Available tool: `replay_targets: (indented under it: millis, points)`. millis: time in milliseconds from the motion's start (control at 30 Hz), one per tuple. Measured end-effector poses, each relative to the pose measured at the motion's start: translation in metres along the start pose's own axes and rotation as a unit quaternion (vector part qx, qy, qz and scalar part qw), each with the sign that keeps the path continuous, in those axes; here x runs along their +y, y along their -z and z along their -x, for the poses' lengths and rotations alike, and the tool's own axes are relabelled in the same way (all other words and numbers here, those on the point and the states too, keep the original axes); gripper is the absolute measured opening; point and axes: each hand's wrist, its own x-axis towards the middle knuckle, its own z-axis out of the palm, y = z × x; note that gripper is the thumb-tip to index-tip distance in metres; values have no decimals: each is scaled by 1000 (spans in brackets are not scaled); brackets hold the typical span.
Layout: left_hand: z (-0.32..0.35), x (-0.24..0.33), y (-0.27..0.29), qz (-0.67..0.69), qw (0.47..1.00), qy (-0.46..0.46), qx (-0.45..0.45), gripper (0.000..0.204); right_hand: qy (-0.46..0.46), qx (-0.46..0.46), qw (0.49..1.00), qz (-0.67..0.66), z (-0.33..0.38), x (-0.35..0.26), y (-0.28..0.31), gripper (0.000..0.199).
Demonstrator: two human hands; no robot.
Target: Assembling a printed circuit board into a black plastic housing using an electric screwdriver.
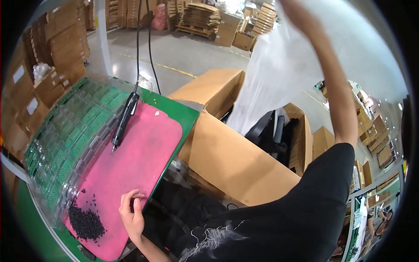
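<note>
My left hand (132,214) hovers or rests at the near right edge of the pink mat (144,148), its fingers loosely bent with nothing seen in them. High up at the top edge, my right hand (301,16) is closed on a large translucent white plastic bag (273,74); its fingertips are cut off by the picture's edge. The bag hangs down into an open cardboard box (238,157) beside the bench. Black plastic parts (266,129) show inside that box. A black electric screwdriver (125,120) on a cable lies across the mat.
Small black screws or similar pieces (87,225) form a pile on the mat's near left. Clear-lidded bins with green bottoms (80,135) line the left of the green bench (192,114). Cardboard stacks (198,19) stand across the floor. Another person (379,222) is at far right.
</note>
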Motion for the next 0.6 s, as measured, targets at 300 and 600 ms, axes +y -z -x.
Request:
replay_targets:
  millis: [300,600]
  points:
    - [-4,10,-1,-110,992,-28,-48,16,-115,-832,535,86,353,103,-138,25]
    - [-5,11,-8,-136,990,8,-32,13,-407,-631,600,-275,434,41,-94,73]
